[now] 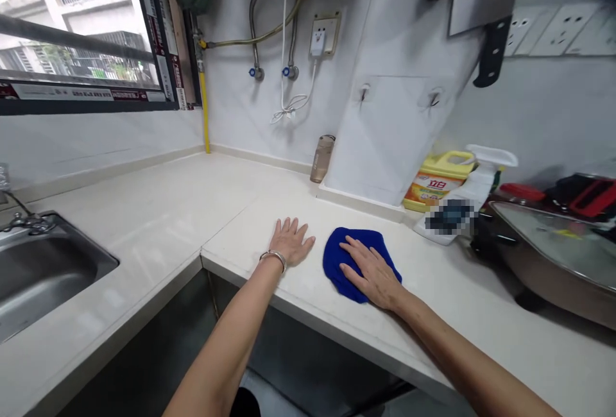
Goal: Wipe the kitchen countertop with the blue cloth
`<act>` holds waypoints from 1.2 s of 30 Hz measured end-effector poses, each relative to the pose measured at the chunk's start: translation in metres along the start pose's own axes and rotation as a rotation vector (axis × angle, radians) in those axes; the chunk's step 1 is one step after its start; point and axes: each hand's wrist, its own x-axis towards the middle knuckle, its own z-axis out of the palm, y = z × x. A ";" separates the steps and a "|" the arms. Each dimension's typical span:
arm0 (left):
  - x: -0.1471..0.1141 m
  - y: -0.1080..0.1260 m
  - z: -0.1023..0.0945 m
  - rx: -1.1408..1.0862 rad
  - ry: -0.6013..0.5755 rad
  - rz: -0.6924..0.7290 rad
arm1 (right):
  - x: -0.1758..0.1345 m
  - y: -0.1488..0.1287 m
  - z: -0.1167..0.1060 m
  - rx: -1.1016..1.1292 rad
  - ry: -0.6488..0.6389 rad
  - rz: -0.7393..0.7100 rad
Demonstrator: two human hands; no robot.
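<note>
A blue cloth (339, 255) lies flattened on the white countertop (231, 195), close to its front edge. My right hand (374, 276) rests on top of the cloth, palm down with fingers stretched out, covering its right part. To the left of the cloth, my left hand (290, 244) is laid flat on the bare counter, fingers spread, holding nothing. A silver bracelet (275, 256) circles my left wrist. A gap of counter separates the left hand from the cloth.
A brown bottle (322, 159) stands against the wall. Rightward are a yellow detergent jug (436, 179), a white spray bottle (474, 179) and a lidded electric pan (553, 250). A cleaver (491, 13) hangs above. At left is a steel sink (48, 276).
</note>
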 end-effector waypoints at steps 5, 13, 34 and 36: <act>0.000 -0.002 0.000 0.004 -0.003 -0.001 | -0.070 0.057 -0.026 -0.007 0.000 0.073; 0.001 0.001 0.002 0.037 -0.004 -0.006 | -0.220 0.186 -0.064 0.002 0.116 0.333; 0.004 0.008 0.002 0.128 -0.034 -0.032 | 0.064 0.091 0.002 -0.086 -0.018 0.289; 0.004 0.008 0.003 0.129 -0.030 -0.033 | 0.089 0.076 0.010 -0.080 -0.031 0.295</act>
